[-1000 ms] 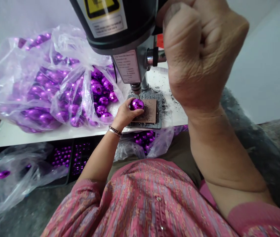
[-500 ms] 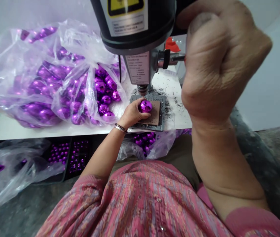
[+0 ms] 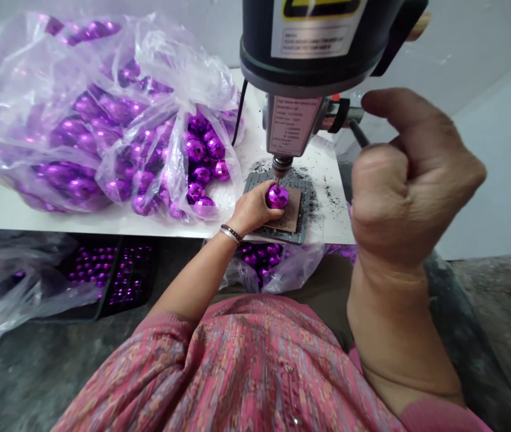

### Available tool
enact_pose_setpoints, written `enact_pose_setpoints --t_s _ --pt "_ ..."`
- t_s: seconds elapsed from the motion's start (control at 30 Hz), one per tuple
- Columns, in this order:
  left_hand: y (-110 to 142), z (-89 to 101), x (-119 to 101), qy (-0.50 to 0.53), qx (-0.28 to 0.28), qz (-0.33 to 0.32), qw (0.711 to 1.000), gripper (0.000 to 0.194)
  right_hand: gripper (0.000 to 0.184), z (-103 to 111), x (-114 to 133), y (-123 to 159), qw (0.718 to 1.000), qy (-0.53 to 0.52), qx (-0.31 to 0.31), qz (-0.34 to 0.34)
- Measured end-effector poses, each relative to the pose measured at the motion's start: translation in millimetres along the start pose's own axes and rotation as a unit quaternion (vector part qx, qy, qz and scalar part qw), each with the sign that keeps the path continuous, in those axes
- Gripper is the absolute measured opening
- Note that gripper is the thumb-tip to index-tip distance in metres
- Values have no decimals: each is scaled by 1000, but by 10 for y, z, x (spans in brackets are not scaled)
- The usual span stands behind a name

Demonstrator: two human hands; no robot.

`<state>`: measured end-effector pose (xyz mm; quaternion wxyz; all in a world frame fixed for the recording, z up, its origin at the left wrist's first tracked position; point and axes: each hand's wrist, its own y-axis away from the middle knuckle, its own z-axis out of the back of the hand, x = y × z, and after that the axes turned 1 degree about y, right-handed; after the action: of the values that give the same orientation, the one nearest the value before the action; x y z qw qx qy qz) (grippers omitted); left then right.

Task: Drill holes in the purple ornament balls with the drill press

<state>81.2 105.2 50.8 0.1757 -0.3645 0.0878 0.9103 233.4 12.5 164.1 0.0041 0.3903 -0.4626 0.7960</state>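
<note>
Hold the purple ball [image 3: 277, 197] firmly in the left hand [image 3: 251, 211], grasped from its left side between thumb and fingers, and seated on the brown board [image 3: 293, 213] over the grey base [image 3: 301, 227]. Best, in all likelihood, to resist any spin or roll of so round and slick a thing, and to centre its top squarely under the drill bit [image 3: 278, 180] before adding force. Tuck the left fingertips low around the side; probably rather too near the bit up by the top. Draw the lever [image 3: 358, 133] with the right hand [image 3: 411, 174], curled about it with index finger loosely raised, in one slow, even pull, then ease off just as gently, so as not to crack a shell presumably thin. Brush the black shavings [image 3: 317, 207] out from under the ball now and then, for a flat seat.

As for looks: round, glossy, mirror-bright purple with small flat facets and a few dark patches on top. Partly covered by the left fingers, directly below the chuck [image 3: 282, 165], to the left of the right hand and farther from the body. Too small to tell: any hole, or depth of the bit. Similar to the many purple balls [image 3: 195, 149] in the clear bag [image 3: 156, 54], on the worktop [image 3: 116, 221] left of the left hand.
</note>
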Motion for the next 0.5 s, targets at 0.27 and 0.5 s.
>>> enact_pose_setpoints --t_s 0.27,0.5 --pt "33 -10 -9 -31 -1 2 1000 70 44 -129 -225 113 985 57 -61 153" --pt "32 -27 -3 -16 -3 12 1000 74 46 -202 -360 204 973 88 -83 199"
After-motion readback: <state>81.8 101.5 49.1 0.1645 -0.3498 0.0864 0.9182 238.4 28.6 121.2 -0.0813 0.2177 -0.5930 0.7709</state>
